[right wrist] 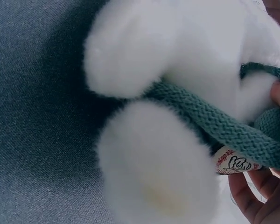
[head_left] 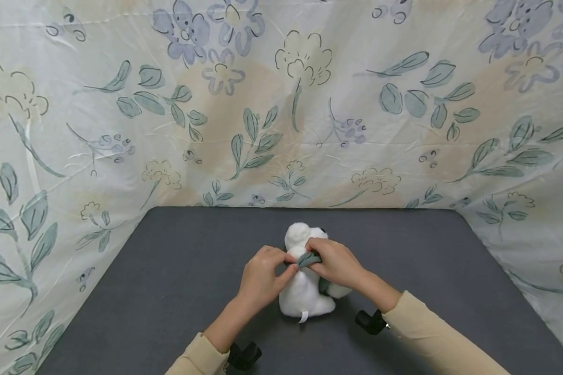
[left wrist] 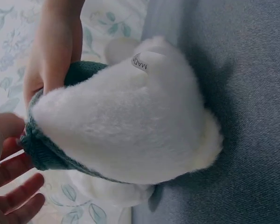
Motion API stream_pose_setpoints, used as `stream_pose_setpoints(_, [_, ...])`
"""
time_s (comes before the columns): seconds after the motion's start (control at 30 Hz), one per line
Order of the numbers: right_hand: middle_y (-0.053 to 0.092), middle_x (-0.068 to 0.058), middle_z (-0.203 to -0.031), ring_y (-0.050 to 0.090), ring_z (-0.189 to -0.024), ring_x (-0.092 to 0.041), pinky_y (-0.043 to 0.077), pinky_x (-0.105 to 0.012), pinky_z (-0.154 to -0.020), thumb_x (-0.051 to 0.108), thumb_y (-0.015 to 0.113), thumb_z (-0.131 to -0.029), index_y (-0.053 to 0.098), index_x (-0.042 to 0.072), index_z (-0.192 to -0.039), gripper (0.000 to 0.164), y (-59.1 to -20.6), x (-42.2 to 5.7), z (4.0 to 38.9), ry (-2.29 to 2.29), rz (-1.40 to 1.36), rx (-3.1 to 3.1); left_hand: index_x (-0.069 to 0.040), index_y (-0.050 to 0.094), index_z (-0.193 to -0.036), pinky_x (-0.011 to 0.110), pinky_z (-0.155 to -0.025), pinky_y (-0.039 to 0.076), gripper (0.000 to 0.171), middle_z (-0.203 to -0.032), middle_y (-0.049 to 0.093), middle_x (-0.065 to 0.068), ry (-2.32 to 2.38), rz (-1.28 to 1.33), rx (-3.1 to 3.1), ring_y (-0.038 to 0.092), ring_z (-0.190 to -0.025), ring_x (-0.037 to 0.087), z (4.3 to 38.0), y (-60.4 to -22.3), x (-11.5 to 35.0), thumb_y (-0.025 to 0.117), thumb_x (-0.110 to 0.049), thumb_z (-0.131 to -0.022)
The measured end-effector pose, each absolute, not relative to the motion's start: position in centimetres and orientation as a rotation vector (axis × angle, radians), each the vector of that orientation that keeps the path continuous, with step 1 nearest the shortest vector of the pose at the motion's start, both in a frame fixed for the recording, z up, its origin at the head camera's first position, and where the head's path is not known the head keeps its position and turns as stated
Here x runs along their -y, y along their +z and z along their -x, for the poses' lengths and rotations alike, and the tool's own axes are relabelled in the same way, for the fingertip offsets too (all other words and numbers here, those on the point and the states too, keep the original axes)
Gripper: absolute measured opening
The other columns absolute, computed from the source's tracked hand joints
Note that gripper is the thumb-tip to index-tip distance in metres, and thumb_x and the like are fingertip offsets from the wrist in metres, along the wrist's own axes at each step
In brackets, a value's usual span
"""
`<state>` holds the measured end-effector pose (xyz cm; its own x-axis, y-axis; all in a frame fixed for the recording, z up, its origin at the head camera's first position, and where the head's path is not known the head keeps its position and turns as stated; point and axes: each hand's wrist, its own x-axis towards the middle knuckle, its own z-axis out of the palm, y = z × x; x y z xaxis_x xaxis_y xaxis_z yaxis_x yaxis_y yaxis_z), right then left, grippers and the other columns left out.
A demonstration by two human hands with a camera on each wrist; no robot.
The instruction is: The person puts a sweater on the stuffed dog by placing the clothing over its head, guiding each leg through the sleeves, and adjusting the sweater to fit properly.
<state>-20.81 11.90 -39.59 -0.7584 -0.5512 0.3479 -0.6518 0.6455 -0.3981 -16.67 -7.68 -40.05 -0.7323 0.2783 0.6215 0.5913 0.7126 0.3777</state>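
Note:
A white plush animal (head_left: 302,297) sits on the dark table with its back to the head view. Green knitted fabric (head_left: 308,259), apparently a small garment, lies around its neck and runs down its front side. My left hand (head_left: 264,275) pinches an edge of the knit behind the neck with thumb and index finger; its other fingers spread loosely in the left wrist view. Opposite it, my right hand (head_left: 339,263) grips the knit at the neck's right side. A long green knitted strip (right wrist: 210,116) crosses the plush in the right wrist view. The face is mostly hidden.
The dark grey tabletop (head_left: 169,271) extends around the plush. Floral cloth (head_left: 262,104) hangs behind and at both sides. A white tag (head_left: 303,316) sticks out at the plush's lower back, and a printed label (right wrist: 237,161) shows beneath the strip.

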Motion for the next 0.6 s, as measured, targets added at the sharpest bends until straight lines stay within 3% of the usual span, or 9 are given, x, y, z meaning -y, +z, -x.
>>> stream_pose_setpoints(0.13, [0.044, 0.013, -0.066, 0.036, -0.054, -0.001, 0.033, -0.018, -0.05, 0.015, 0.073, -0.079, 0.052, 0.021, -0.079, 0.022, -39.6, -12.0, 20.8, 0.743, -1.023, 2.622, -0.021, 0.071, -0.079, 0.022, -0.058, 0.046, 0.005, -0.079, 0.063, -0.009, -0.742, 0.64, 2.309, 0.055, -0.076, 0.008, 17.0, -39.6, 7.5, 0.075, -0.018, -0.077])
stream_pose_setpoints(0.6, [0.052, 0.013, -0.074, 0.043, -0.059, -0.001, 0.038, -0.019, -0.054, 0.016, 0.072, -0.08, 0.056, 0.02, -0.086, 0.018, -39.6, -11.8, 20.7, 0.777, -1.005, 2.651, -0.018, 0.071, -0.096, 0.019, -0.053, 0.041, 0.021, -0.086, 0.062, -0.003, -0.709, 0.667, 2.565, 0.058, -0.067, 0.008, 18.0, -37.4, 7.0, 0.074, -0.011, -0.076])
